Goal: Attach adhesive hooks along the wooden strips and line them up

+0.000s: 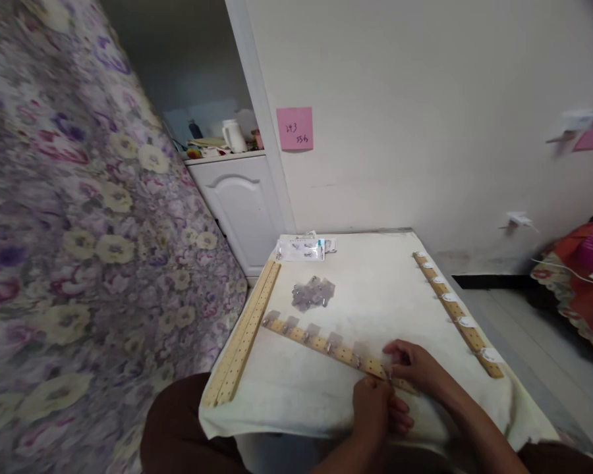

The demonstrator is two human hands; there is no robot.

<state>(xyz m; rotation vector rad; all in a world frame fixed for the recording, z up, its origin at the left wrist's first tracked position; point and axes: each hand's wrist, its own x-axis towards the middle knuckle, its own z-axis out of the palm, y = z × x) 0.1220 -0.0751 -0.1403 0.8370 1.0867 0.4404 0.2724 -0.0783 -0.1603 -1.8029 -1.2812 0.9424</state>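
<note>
On the cloth (375, 296), the perforated strip (344, 355) is angled away leftward from left hand (374, 405) and right hand (419, 366). Neither hand's grip can be made out

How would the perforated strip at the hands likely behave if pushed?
The perforated strip is probably stiff, since it lies straight along its length. Its flat shape suggests sliding rather than rolling on the cloth. The see-through squares along it look thin, so they may bend or snag.
</note>
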